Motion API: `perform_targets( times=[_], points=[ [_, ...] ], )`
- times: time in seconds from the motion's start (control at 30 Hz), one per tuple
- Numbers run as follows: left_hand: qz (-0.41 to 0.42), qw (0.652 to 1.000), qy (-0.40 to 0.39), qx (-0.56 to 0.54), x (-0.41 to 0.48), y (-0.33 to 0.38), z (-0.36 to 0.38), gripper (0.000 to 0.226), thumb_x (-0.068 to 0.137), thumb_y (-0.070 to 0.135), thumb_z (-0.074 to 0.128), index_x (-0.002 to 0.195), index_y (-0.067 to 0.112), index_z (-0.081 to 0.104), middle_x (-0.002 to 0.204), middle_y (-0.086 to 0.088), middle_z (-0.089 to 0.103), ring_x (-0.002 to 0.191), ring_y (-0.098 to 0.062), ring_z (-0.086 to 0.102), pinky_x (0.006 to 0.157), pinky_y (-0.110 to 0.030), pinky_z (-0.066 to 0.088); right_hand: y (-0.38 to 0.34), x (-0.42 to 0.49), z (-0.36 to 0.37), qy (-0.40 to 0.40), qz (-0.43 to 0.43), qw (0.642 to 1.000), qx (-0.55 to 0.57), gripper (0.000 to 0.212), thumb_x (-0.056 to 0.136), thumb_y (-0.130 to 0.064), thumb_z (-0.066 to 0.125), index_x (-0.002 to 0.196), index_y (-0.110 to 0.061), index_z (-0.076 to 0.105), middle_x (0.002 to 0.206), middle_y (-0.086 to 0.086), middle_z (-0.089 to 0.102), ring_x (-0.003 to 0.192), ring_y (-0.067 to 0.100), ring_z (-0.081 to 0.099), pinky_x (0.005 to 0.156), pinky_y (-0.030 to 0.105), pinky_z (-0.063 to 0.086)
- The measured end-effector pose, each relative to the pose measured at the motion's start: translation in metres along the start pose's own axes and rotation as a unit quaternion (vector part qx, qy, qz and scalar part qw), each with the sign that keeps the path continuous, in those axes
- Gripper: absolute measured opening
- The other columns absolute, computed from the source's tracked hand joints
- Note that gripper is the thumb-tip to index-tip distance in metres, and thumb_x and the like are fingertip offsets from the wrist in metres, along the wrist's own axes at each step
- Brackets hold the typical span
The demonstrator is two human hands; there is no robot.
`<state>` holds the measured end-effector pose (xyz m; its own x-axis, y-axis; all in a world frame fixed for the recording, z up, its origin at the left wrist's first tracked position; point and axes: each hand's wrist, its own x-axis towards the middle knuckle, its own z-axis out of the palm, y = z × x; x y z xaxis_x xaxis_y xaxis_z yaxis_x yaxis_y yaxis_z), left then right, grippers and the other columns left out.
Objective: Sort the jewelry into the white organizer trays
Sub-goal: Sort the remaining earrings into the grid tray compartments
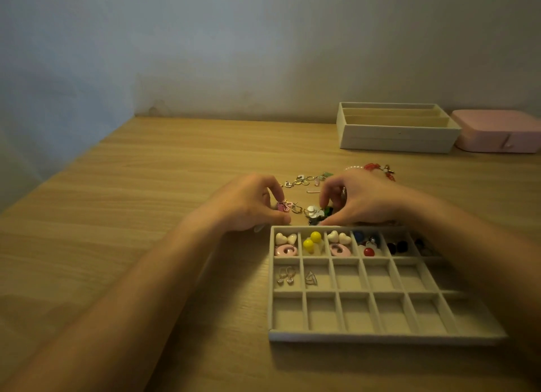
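Observation:
A white organizer tray [360, 336] with many small compartments lies in front of me. Its far row holds heart, yellow ball, pink ring, red and dark earrings. The middle row holds dangly earrings [285, 276] and a triangle earring [311, 278]. Just beyond the tray, my left hand [248, 204] pinches a pink earring [283, 207]. My right hand [355, 200] pinches at a white flower piece [314, 211] beside dark green jewelry. A charm bracelet [307, 180] and a red beaded piece [379, 169] lie further back.
A second white tray [398, 137] with long slots stands at the back right, next to a closed pink jewelry box [497, 134]. The wooden table [146, 201] stretches left to a wall.

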<state>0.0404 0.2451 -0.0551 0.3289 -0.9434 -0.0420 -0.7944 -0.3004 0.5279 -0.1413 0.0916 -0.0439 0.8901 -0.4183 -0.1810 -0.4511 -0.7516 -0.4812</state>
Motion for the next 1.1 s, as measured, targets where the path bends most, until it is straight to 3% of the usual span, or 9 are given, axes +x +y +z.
perform_targets(
  times=[0.13,0.23,0.27,0.4,0.6,0.73,0.83,0.93,1.1],
  points=[
    [-0.007,0.999,0.026,-0.026,0.003,-0.003,-0.006,0.028,0.079,0.045,0.08,0.097,0.028,0.068,0.083,0.006,0.064,0.072,-0.011,0.06,0.06,-0.026,0.043,-0.001,-0.008,-0.001,-0.009,0.009,1.0,-0.011,0.039,0.072,-0.045,0.087,0.101,-0.035,0.063,0.1,-0.006,0.061,0.091,0.011,0.062,0.079,0.032,0.059],
    [-0.007,0.994,0.105,0.002,0.025,-0.003,-0.008,0.001,0.092,0.031,0.069,0.092,0.031,0.068,0.089,0.003,0.066,0.071,-0.014,0.06,0.064,-0.028,0.048,-0.001,-0.005,-0.005,0.011,0.01,1.0,-0.019,0.038,0.075,-0.058,0.079,0.1,-0.036,0.062,0.099,-0.009,0.06,0.091,0.009,0.058,0.072,0.028,0.051],
    [-0.01,0.993,0.113,0.018,0.032,-0.001,-0.006,0.003,0.092,0.031,0.068,0.095,0.032,0.07,0.093,0.003,0.067,0.075,-0.015,0.061,0.07,-0.031,0.052,-0.002,-0.001,-0.006,0.031,0.007,0.999,-0.013,0.032,0.081,-0.059,0.073,0.099,-0.036,0.061,0.099,-0.01,0.059,0.092,0.009,0.057,0.071,0.025,0.047],
    [-0.017,0.993,0.093,0.075,0.054,0.004,0.006,0.019,0.09,0.039,0.07,0.108,0.035,0.072,0.093,0.01,0.063,0.092,-0.018,0.061,0.084,-0.035,0.053,-0.002,0.021,-0.006,0.113,-0.002,0.994,0.013,0.014,0.102,-0.04,0.055,0.103,-0.03,0.063,0.098,-0.011,0.061,0.092,0.006,0.057,0.07,0.021,0.043],
    [-0.012,0.991,0.105,0.087,0.062,0.002,0.008,0.006,0.087,0.033,0.075,0.085,0.036,0.07,0.087,0.013,0.06,0.087,-0.014,0.058,0.073,-0.03,0.047,-0.004,0.04,-0.007,0.13,-0.01,0.991,0.012,0.022,0.105,-0.025,0.051,0.116,-0.018,0.069,0.103,-0.006,0.061,0.089,0.006,0.054,0.069,0.017,0.041],
    [-0.011,0.99,0.107,-0.093,0.055,0.001,-0.006,0.002,0.09,0.021,0.073,0.09,0.023,0.073,0.091,0.005,0.07,0.085,-0.01,0.064,0.074,-0.027,0.051,-0.007,0.046,-0.008,0.15,-0.004,0.988,0.033,0.022,0.105,-0.022,0.049,0.112,-0.022,0.071,0.11,-0.004,0.064,0.099,0.013,0.06,0.084,0.028,0.048],
    [0.001,0.973,0.089,-0.213,0.044,-0.001,-0.019,0.005,0.092,0.014,0.069,0.094,0.015,0.074,0.087,-0.001,0.076,0.072,-0.009,0.061,0.06,-0.018,0.048,-0.008,0.048,-0.009,0.152,-0.009,0.985,0.076,0.023,0.105,-0.017,0.05,0.112,-0.027,0.07,0.106,-0.007,0.065,0.097,0.01,0.062,0.078,0.023,0.049],
    [0.0,0.966,0.085,-0.244,0.037,-0.001,-0.023,0.006,0.091,0.014,0.071,0.093,0.017,0.075,0.082,0.0,0.077,0.066,-0.007,0.06,0.054,-0.019,0.048,-0.013,0.044,-0.01,0.123,-0.024,0.978,0.169,0.026,0.103,-0.01,0.053,0.116,-0.026,0.069,0.103,-0.008,0.069,0.094,0.011,0.066,0.074,0.02,0.052],
    [0.002,0.961,0.083,-0.264,0.036,0.002,-0.023,0.01,0.088,0.016,0.073,0.098,0.013,0.074,0.082,-0.001,0.077,0.067,-0.008,0.064,0.06,-0.024,0.051,-0.021,0.04,-0.012,0.064,-0.051,0.976,0.203,0.019,0.097,-0.022,0.066,0.114,-0.031,0.067,0.11,-0.009,0.07,0.104,0.008,0.064,0.088,0.027,0.053]
  ],
)
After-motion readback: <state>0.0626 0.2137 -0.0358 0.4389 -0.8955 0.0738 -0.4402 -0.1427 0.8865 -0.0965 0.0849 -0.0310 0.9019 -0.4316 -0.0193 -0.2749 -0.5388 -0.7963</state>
